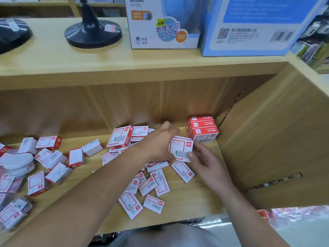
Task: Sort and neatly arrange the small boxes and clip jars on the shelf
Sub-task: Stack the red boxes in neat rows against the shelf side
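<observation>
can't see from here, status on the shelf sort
Left hand, right hand both grip one small box. Red stack in back right corner. Loose boxes strewn across shelf.

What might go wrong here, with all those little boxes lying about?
The held boxes, pinched between left hand and right hand, may slip and scatter. Setting them down could topple the red stack in the corner. A forearm might sweep the loose boxes near the front edge of the shelf onto the floor.
</observation>
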Available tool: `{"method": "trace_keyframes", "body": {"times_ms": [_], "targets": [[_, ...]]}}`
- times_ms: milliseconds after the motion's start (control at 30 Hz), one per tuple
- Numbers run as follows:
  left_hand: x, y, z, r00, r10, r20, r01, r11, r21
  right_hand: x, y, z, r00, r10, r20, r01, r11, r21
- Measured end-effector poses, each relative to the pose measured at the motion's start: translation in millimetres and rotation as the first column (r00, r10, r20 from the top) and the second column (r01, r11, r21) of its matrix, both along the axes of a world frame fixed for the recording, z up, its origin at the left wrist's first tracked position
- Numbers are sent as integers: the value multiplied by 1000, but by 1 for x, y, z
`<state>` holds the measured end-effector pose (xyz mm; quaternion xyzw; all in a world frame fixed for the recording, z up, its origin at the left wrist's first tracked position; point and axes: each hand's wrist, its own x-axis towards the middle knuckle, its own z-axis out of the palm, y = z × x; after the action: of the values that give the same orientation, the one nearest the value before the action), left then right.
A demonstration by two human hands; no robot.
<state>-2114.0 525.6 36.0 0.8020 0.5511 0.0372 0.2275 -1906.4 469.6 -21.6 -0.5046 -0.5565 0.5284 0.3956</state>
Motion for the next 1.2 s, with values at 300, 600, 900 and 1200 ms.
{"method": "trace_keyframes", "body": {"times_ms": [300, 600, 900, 1200], "targets": [[-15, -23, -10, 963, 28, 270, -5, 996, -87, 7, 0, -1, 999, -49, -12, 49, 999, -18], [-22, -29, -8, 886, 260, 384, -243, 966, -93, 9, -4, 3, 994, -99, -42, 98, 995, -24], [-44, -33, 6, 761, 410, 502, -379, 910, -168, 12, -5, -6, 995, -102, 13, 102, 994, 28], [-4, -42, -2, 803, 231, 550, -135, 969, -208, 6, -7, -3, 988, -147, -43, 148, 988, 38]]}}
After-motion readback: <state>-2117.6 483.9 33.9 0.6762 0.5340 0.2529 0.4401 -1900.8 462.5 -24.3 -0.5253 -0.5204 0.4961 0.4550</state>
